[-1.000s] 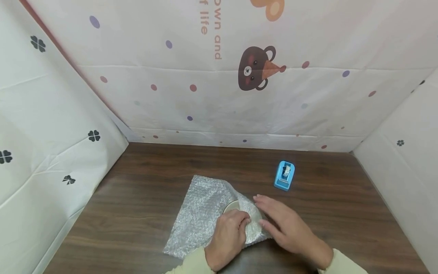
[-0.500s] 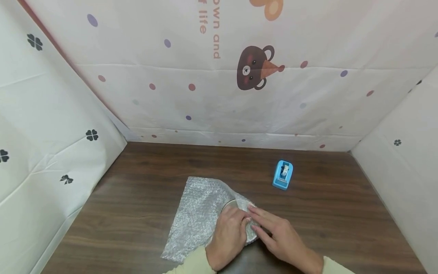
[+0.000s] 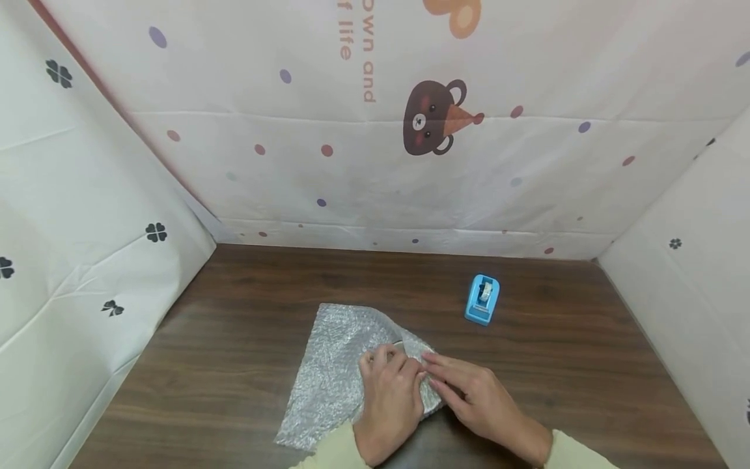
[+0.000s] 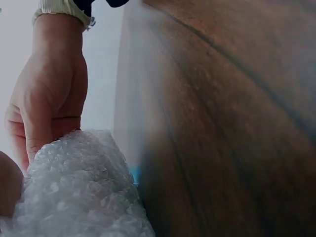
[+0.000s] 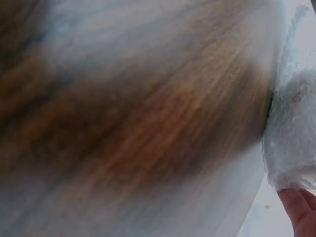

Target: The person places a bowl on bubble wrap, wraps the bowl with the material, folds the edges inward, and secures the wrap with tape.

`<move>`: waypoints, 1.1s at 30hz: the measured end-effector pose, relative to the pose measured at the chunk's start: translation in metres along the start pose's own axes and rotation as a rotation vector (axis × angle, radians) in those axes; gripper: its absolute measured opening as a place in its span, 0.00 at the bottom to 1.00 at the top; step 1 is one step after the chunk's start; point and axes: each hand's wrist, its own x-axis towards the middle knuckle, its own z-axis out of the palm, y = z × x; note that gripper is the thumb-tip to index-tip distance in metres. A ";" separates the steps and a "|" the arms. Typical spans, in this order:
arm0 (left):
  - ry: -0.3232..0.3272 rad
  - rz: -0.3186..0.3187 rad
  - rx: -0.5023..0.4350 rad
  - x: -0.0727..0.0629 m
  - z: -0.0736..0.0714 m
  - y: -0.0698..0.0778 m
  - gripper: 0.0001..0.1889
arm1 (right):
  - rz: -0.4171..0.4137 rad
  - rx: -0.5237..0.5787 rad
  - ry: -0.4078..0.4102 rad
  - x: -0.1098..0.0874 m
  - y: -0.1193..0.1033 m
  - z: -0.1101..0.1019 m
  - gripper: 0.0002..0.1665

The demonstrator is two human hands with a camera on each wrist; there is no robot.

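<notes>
A sheet of bubble wrap point(image 3: 334, 371) lies on the table with its right corner folded over a round, pale-rimmed object point(image 3: 399, 344). Most of that object is hidden by the wrap and my hands, so its kind is not clear. My left hand point(image 3: 389, 400) lies over it, fingers bent, with thumb and forefinger at the edge of the folded flap. From the right, my right hand point(image 3: 483, 397) touches the flap with fairly straight fingers. In the left wrist view the right hand point(image 4: 52, 94) is against the bulging wrap point(image 4: 81, 187); its fingertips also meet the wrap point(image 5: 294, 143) in the right wrist view.
A blue tape dispenser point(image 3: 482, 299) stands behind the hands, to the right, on the dark wooden table point(image 3: 246, 326). Printed white sheets enclose the table at the back point(image 3: 351, 169) and on both sides.
The right hand came in leftward onto the folded flap and pressed it closer around the round object. The left hand's fingers lifted and spread over the rim. The view shifted slightly.
</notes>
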 end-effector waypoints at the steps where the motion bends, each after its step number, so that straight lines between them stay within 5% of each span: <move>1: -0.001 -0.001 -0.006 0.000 0.000 0.000 0.08 | -0.002 -0.002 -0.004 0.000 0.000 0.000 0.22; 6: -0.021 0.015 -0.028 0.001 -0.002 -0.003 0.08 | -0.010 -0.017 -0.014 0.000 0.001 0.000 0.20; 17: -0.167 0.084 0.156 0.003 -0.014 -0.003 0.06 | -0.021 -0.062 -0.003 0.002 -0.002 -0.001 0.24; 23: -0.122 0.099 0.138 0.002 -0.011 -0.005 0.08 | 0.185 -0.004 0.017 0.008 0.000 -0.007 0.25; 29: -0.095 0.105 0.113 0.002 -0.010 -0.008 0.08 | 0.403 0.069 -0.211 0.017 0.007 -0.012 0.17; 33: -0.098 0.118 0.130 0.002 -0.012 -0.008 0.09 | 0.436 0.109 -0.257 0.018 0.010 -0.011 0.12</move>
